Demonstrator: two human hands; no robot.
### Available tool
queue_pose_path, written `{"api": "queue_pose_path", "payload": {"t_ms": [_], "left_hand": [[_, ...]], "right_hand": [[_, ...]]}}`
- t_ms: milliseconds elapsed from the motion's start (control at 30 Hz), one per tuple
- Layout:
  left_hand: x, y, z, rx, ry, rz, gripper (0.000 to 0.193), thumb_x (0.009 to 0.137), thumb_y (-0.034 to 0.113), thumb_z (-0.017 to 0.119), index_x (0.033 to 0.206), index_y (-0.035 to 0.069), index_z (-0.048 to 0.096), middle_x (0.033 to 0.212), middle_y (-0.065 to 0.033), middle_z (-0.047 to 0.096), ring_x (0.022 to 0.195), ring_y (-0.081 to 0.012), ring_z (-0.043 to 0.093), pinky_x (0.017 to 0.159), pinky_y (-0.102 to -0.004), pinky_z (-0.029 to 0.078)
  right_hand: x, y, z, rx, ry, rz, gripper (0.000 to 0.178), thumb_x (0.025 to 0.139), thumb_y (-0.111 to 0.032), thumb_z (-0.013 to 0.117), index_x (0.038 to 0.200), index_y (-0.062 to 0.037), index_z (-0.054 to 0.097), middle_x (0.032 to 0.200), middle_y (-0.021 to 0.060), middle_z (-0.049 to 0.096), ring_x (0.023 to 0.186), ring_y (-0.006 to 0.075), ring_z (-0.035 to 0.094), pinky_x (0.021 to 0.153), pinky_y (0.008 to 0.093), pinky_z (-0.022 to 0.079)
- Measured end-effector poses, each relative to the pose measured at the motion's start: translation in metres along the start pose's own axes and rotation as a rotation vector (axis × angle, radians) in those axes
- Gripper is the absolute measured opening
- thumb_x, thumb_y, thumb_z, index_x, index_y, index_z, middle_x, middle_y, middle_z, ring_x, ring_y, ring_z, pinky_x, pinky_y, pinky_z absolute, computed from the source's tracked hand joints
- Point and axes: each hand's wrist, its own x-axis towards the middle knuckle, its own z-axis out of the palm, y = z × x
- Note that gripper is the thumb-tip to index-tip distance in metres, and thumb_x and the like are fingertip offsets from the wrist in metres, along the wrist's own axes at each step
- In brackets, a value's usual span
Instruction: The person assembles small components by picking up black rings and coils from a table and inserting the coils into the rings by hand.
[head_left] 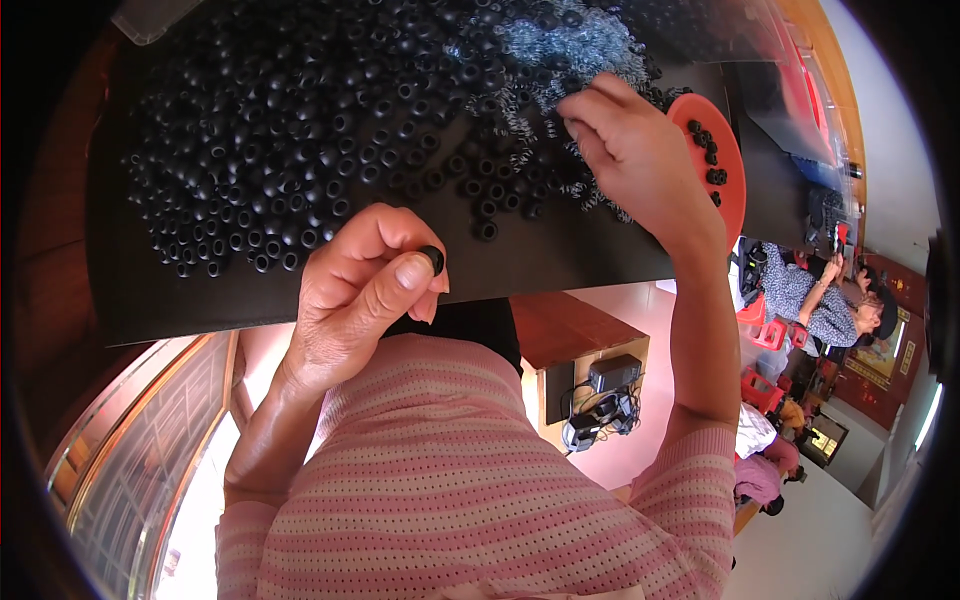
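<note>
Between the thumb and fingers of my left hand (365, 285) is a small black ring-shaped part (433, 259), held just above the table's near edge. My right hand (625, 140) reaches over a heap of small metal springs (575, 45), its thumb and fingers pinched together at the heap's near side. Whatever lies in that pinch is hidden. A wide pile of the same black hollow parts (270, 150) covers the left and middle of the table, and some lie loose among the springs.
An orange-red plate (733, 180) holding several black parts sits right of my right wrist, on the dark table (400, 300). Below the table, a wooden cabinet (570, 350) holds black adapters and cables (605, 400). Other people (825, 300) are in the room at the right.
</note>
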Motion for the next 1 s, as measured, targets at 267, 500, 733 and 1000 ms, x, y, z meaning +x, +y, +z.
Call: {"api": "queue_pose_path", "payload": {"t_ms": [267, 500, 733, 1000], "left_hand": [[0.0, 0.0, -0.001, 0.023, -0.011, 0.005, 0.017, 0.096, 0.018, 0.054, 0.095, 0.001, 0.054, 0.083, -0.0034, 0.057, 0.066, -0.0065, 0.051, 0.062, -0.0215, 0.046], [0.001, 0.001, -0.001, -0.043, 0.01, -0.001, 0.019, 0.096, 0.02, 0.054, 0.095, 0.001, 0.054, 0.081, -0.0042, 0.057, 0.065, -0.0073, 0.052, 0.061, -0.0223, 0.046], [0.0, 0.003, -0.006, -0.168, 0.034, 0.006, 0.026, 0.098, 0.027, 0.048, 0.098, 0.001, 0.054, 0.082, -0.0062, 0.058, 0.063, -0.0098, 0.052, 0.058, -0.0233, 0.044], [-0.002, 0.005, -0.008, -0.295, 0.036, -0.057, 0.029, 0.097, 0.03, 0.05, 0.102, 0.001, 0.054, 0.08, -0.0064, 0.059, 0.063, -0.0117, 0.051, 0.058, -0.0236, 0.043]], "right_hand": [[0.001, -0.004, 0.003, -0.055, 0.11, -0.055, 0.007, 0.08, -0.003, 0.058, 0.086, -0.0045, 0.056, 0.084, 0.0082, 0.053, 0.073, 0.0302, 0.058, 0.059, 0.0382, 0.046], [0.009, 0.003, 0.013, -0.244, 0.081, -0.136, 0.007, 0.076, -0.004, 0.058, 0.08, -0.0037, 0.052, 0.08, 0.008, 0.054, 0.07, 0.0295, 0.06, 0.056, 0.0393, 0.048], [0.003, -0.027, 0.002, 0.311, 0.217, -0.123, 0.019, 0.074, 0.006, 0.058, 0.09, -0.0036, 0.055, 0.078, 0.0071, 0.054, 0.06, 0.0213, 0.056, 0.053, 0.0312, 0.044], [-0.003, -0.091, 0.01, 0.934, 0.088, -0.123, 0.02, 0.085, 0.009, 0.055, 0.104, 0.0049, 0.058, 0.086, 0.0062, 0.058, 0.066, 0.004, 0.051, 0.056, 0.0165, 0.04]]}}
